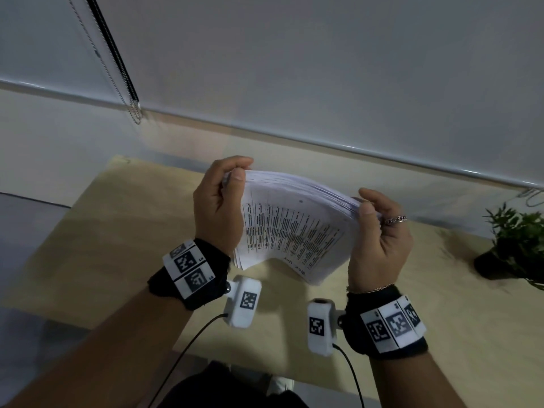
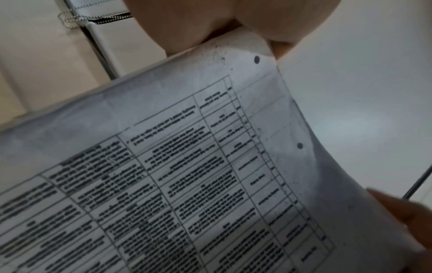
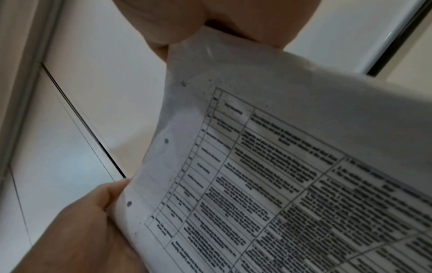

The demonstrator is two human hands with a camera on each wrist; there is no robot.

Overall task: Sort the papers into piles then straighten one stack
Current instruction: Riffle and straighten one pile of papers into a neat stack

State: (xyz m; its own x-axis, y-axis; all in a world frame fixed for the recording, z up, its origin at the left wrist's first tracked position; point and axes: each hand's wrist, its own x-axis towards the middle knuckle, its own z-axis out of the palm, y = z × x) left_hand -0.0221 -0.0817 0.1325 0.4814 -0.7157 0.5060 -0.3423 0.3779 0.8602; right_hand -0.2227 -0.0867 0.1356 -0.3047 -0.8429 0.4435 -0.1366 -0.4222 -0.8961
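Observation:
A thick stack of white papers (image 1: 291,228) printed with tables is held upright above the wooden table (image 1: 112,231), bowed between both hands. My left hand (image 1: 223,198) grips its left edge, thumb on the near face at the top corner. My right hand (image 1: 379,231), with a ring, grips the right edge the same way. The printed sheet (image 2: 187,175) fills the left wrist view under the left hand (image 2: 210,24). In the right wrist view the same sheet (image 3: 280,175) hangs from the right hand (image 3: 210,20), and the other hand (image 3: 81,227) clasps its far edge.
A small potted plant (image 1: 512,245) stands at the table's right. A window blind (image 1: 294,69) with a bead chain (image 1: 117,83) hangs behind the table. Cables run from the wrist cameras toward my body.

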